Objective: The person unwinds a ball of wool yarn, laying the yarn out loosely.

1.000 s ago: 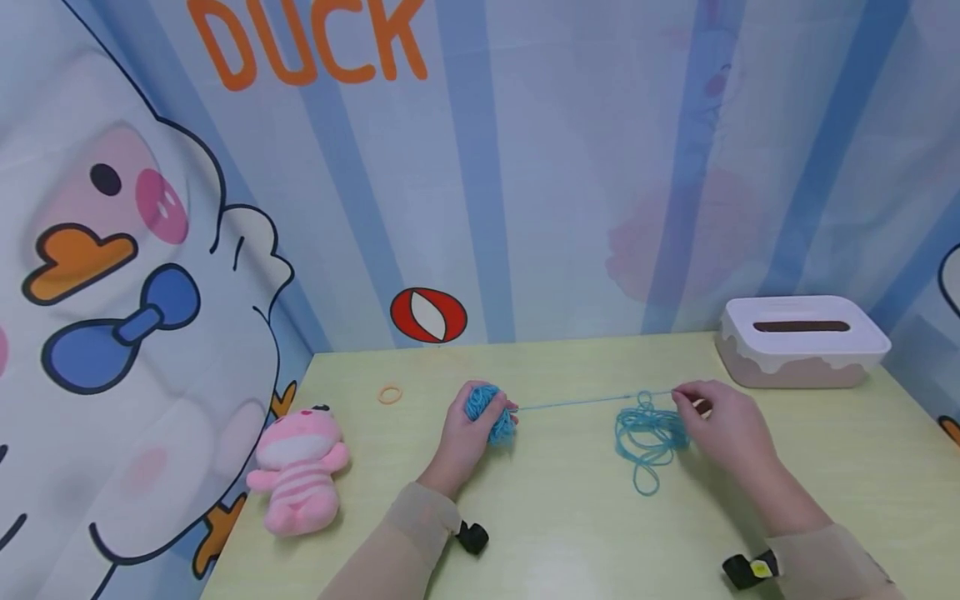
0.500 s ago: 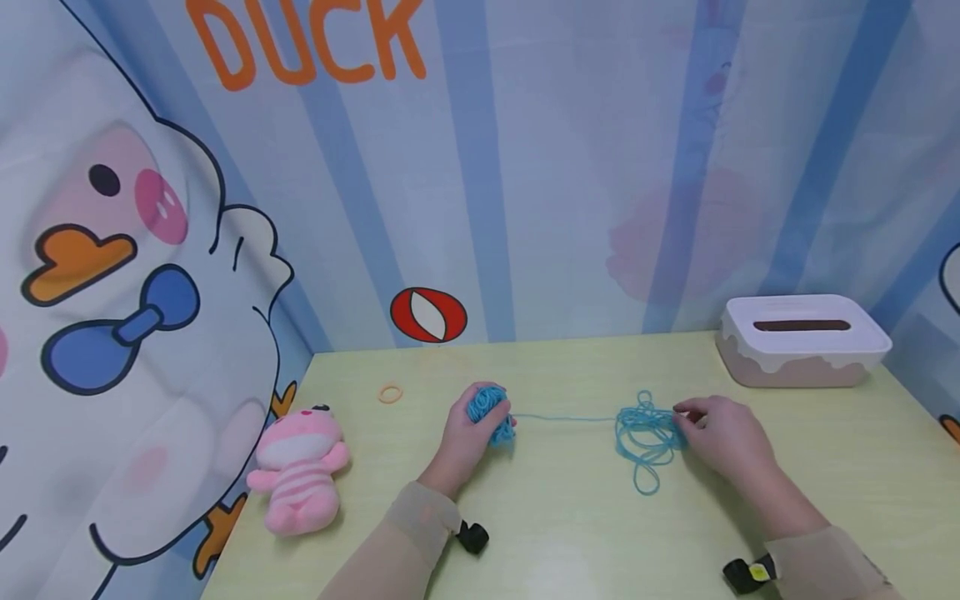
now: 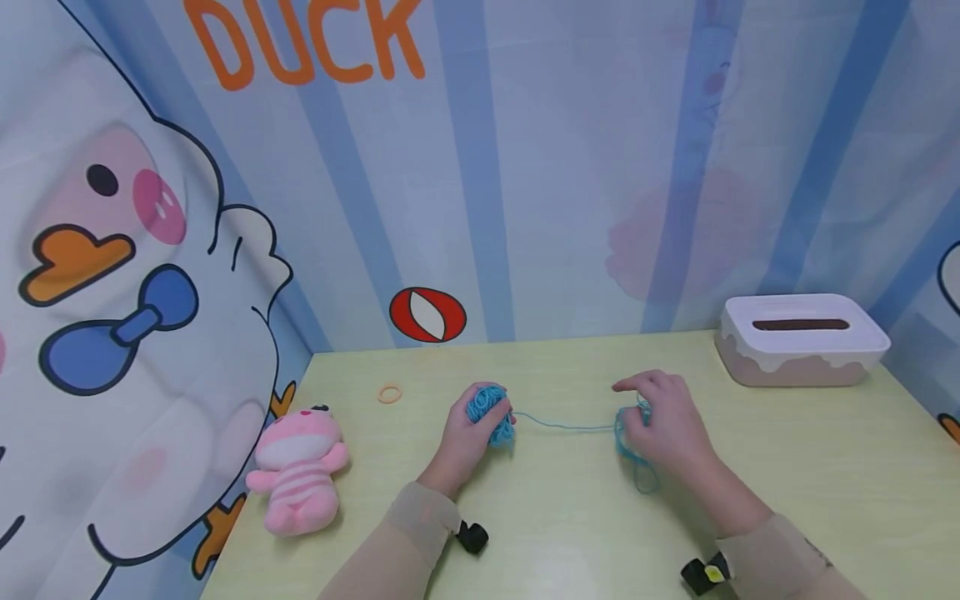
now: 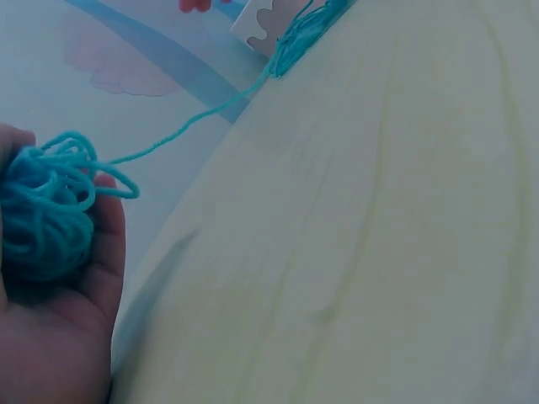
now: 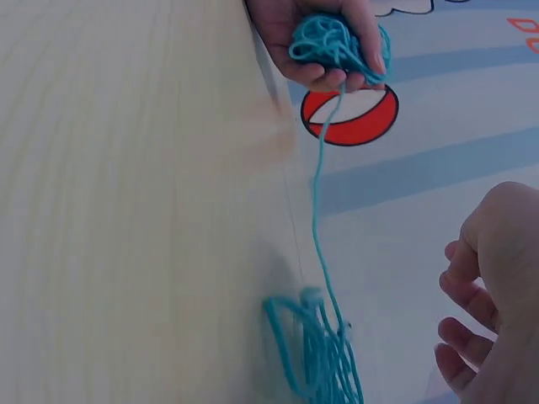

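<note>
The left hand [image 3: 463, 433] grips a ball of blue yarn [image 3: 487, 408], its thumb across the front; the left wrist view shows the ball [image 4: 46, 210] in the curled hand. From it a slack strand [image 3: 566, 427] runs right to a loose pile of yarn [image 3: 630, 450] on the table. Over that pile is the right hand [image 3: 671, 425], hiding much of it, forefinger stretched out leftward. In the right wrist view the right hand [image 5: 497, 295] has loosely bent fingers, nothing held, and is apart from the loose yarn [image 5: 324, 353].
A pink striped plush toy [image 3: 300, 471] lies at the table's left side. Behind it, further right, is a small orange ring [image 3: 389, 393]. A white and brown tissue box [image 3: 802, 358] stands at the back right. Printed cloth hangs behind the table.
The right hand has let go of the strand and moved left over the loose pile. The strand, taut a second ago, now sags. The left hand has barely moved.
</note>
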`<state>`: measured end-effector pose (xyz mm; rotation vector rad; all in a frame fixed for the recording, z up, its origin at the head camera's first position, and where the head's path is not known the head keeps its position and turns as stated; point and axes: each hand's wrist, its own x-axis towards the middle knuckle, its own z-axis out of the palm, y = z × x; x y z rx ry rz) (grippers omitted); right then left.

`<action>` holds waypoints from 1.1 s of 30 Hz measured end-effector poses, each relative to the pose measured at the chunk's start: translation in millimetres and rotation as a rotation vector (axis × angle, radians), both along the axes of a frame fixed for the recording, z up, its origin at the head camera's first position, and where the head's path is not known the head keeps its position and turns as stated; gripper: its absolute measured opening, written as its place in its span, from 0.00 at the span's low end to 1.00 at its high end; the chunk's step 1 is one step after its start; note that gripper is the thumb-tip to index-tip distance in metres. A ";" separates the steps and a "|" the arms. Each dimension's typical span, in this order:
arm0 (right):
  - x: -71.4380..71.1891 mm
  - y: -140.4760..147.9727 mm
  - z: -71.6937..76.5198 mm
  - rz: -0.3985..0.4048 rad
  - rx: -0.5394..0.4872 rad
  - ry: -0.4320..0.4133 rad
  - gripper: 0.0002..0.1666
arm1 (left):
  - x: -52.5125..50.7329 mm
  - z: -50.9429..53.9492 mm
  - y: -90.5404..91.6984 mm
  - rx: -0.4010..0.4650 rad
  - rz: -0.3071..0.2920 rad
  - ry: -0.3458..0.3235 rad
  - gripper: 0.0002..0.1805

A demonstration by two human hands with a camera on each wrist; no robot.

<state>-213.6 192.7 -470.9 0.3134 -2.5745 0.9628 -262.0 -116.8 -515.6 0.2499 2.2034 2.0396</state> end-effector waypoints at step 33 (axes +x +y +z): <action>-12.5 -47.4 8.4 0.130 0.020 -0.098 0.07 | -2.9 -4.8 -2.5 -0.045 0.001 0.028 0.28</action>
